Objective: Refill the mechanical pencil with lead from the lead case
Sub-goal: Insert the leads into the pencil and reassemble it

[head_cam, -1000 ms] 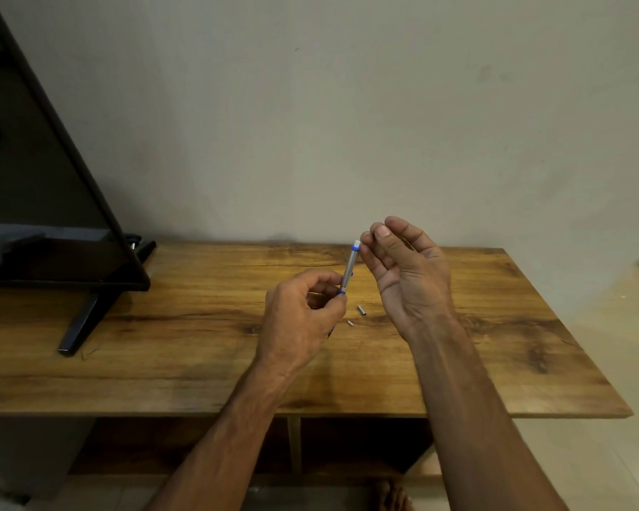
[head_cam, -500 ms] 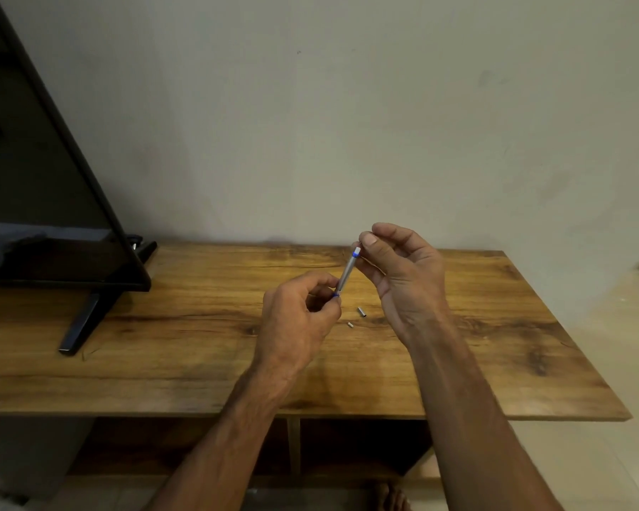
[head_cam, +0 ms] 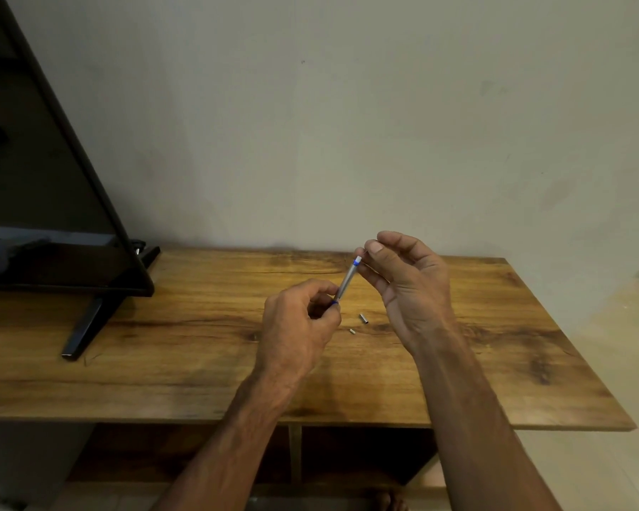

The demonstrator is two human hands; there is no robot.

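We log left grip (head_cam: 296, 326) clamped on pencil (head_cam: 347, 280) base | axis tilts up-right, top beside right grip (head_cam: 410, 285) | right pinch contents: cannot tell.

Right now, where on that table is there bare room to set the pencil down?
The right stretch of the table, past the right hand, is bare wood. So is the front strip between the television foot and the left hand. It is crowded mid-table: two small parts lie between the hands, near the pencil.
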